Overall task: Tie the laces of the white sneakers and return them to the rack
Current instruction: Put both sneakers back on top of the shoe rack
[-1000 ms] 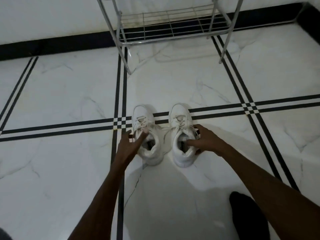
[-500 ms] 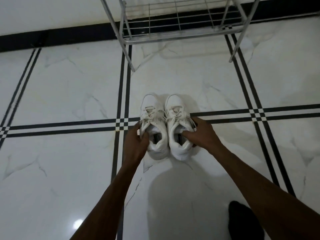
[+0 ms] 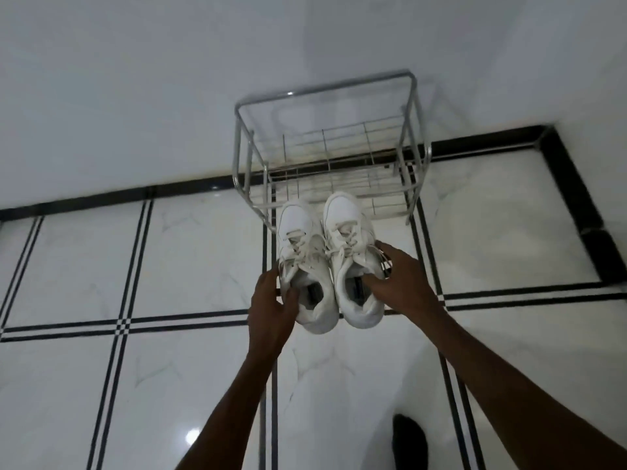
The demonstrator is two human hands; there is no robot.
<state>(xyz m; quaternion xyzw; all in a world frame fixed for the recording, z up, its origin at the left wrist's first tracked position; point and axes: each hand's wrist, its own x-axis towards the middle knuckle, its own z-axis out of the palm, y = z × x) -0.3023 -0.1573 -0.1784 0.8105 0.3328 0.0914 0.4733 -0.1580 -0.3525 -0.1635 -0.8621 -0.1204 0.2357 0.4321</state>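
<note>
Two white sneakers are held side by side above the floor, toes pointing away from me. My left hand [image 3: 271,305] grips the collar of the left sneaker [image 3: 300,252]. My right hand [image 3: 398,283] grips the collar and outer side of the right sneaker [image 3: 349,239]. Their laces look tied across the tongues. The toes hang just in front of the metal wire shoe rack [image 3: 325,147], which stands against the white wall with bare shelves.
White marble floor tiles [image 3: 190,259] with black double lines lie below. A black skirting band [image 3: 101,198] runs along the wall and turns at the right corner. A dark foot [image 3: 409,439] shows at the bottom right.
The sneakers were brought together on the floor, then lifted off it and carried forward toward the rack. My view has tilted up, so the whole rack and wall now show.
</note>
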